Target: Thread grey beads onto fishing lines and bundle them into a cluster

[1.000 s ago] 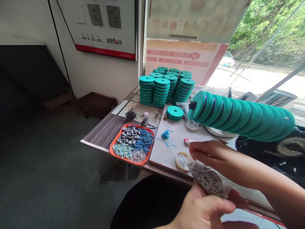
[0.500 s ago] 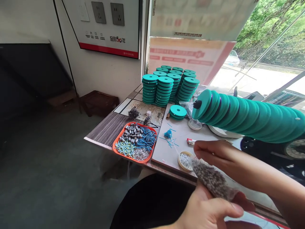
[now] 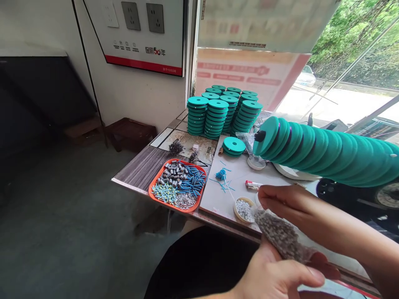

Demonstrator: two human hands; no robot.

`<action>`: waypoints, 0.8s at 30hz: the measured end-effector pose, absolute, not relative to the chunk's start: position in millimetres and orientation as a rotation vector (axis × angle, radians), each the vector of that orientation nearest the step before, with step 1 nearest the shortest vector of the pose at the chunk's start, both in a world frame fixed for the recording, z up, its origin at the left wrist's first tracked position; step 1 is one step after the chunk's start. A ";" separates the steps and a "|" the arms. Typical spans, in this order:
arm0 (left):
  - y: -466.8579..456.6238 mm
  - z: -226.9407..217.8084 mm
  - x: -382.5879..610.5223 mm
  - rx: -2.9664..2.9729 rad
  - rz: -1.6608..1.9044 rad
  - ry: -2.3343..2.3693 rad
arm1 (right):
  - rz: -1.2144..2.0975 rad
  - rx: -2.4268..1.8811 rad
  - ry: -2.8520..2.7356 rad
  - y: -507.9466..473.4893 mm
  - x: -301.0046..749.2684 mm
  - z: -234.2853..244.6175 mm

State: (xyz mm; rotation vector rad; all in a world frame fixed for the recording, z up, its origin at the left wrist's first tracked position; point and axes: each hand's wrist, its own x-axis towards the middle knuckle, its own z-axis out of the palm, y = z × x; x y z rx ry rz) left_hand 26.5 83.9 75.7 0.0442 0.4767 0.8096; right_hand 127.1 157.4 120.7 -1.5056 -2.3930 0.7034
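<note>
At the bottom, my left hand [image 3: 274,272] is closed around a clear plastic bag [image 3: 282,236] full of small greyish beads. The bag slants, its upper end right beside a round shallow dish [image 3: 235,211] of small whitish beads. Just above the bag is my right hand [image 3: 282,201], its fingers curled together at the dish's right side. A pale edge shows by those fingertips; what they grip is hidden. Behind the dish lies a small red-and-white tube-like item [image 3: 253,185]. Loose blue strips [image 3: 222,186] and a blue bundle [image 3: 221,174] lie on the board.
An orange tray [image 3: 151,194] of sorted small parts stands on the left. Teal discs are piled in several stacks [image 3: 216,120] at the back. A long row of teal discs on a rod [image 3: 327,151] juts out above my right forearm, over a black machine [image 3: 352,199].
Both hands and the bag have shifted slightly right in the picture. My right hand has drawn back a little from the dish, and a pale edge shows there now.
</note>
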 end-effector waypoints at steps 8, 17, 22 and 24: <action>85.1 74.4 28.9 0.046 0.806 0.459 | 0.749 -1.562 -2.304 157.3 133.0 116.9; 84.9 76.0 28.8 0.048 0.801 0.451 | 0.656 -1.456 -2.359 156.7 130.2 116.7; 85.3 76.6 28.2 0.041 0.800 0.482 | 0.591 -1.389 -2.386 156.4 130.8 116.1; 85.2 77.6 27.5 0.039 0.795 0.496 | 0.589 -1.347 -2.416 156.3 129.8 116.9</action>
